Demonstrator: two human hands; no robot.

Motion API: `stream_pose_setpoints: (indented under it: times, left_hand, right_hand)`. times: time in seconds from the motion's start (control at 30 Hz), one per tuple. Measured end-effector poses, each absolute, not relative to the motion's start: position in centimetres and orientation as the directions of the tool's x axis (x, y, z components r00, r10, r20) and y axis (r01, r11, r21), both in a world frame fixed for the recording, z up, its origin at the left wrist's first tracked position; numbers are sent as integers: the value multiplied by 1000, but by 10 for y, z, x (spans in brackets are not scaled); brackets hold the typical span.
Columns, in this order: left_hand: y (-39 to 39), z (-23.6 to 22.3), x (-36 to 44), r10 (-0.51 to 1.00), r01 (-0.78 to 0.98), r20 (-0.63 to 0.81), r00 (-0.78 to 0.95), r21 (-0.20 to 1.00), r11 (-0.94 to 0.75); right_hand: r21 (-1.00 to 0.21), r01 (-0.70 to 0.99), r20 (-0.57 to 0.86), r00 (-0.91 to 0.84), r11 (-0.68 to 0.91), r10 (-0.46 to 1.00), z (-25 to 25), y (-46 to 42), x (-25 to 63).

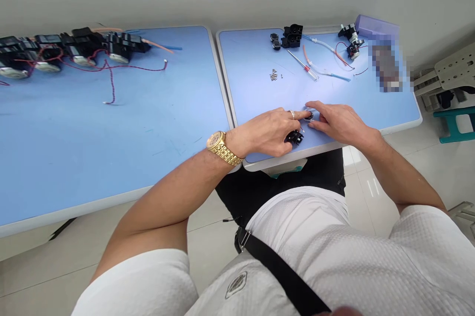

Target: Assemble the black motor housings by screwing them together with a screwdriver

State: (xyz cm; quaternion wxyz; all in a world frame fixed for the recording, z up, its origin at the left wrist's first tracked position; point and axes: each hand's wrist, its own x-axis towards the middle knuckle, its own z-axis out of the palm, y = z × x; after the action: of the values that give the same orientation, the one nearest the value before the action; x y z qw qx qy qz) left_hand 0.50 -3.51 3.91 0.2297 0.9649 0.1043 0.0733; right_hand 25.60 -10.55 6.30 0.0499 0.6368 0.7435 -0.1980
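Observation:
On the right-hand blue table, my left hand [269, 133] has its index finger stretched out onto a small round black part [309, 117] with a pale rim. Its other fingers are curled round a black plastic housing [295, 138], partly covered by the hand. My right hand [339, 120] grips the same small round part from the other side, with thumb and fingers about it; fingertips cover some of it. A short thin wire end [303, 130] shows between the two parts.
Small screws [273, 75] lie beyond my hands, near a screwdriver [302, 65] and clear tubing [328, 46]. Black housings [293, 35] and a wired assembly [352, 41] stand at the back. Several wired motor assemblies [83, 49] line the left table [148, 108]. A teal stool [454, 123] is at right.

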Motion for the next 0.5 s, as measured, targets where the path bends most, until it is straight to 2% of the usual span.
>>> stream_pose_setpoints:
  times: [0.2, 0.5]
  left_hand:
    - [-35, 38, 4, 240, 170, 96, 966, 467, -868]
    - [-34, 37, 5, 245, 164, 89, 965, 524, -836]
  right_hand:
    - [-259, 959, -303, -191, 112, 934, 61, -106, 258]
    - [-227, 974, -275, -64, 0, 959, 55, -112, 253]
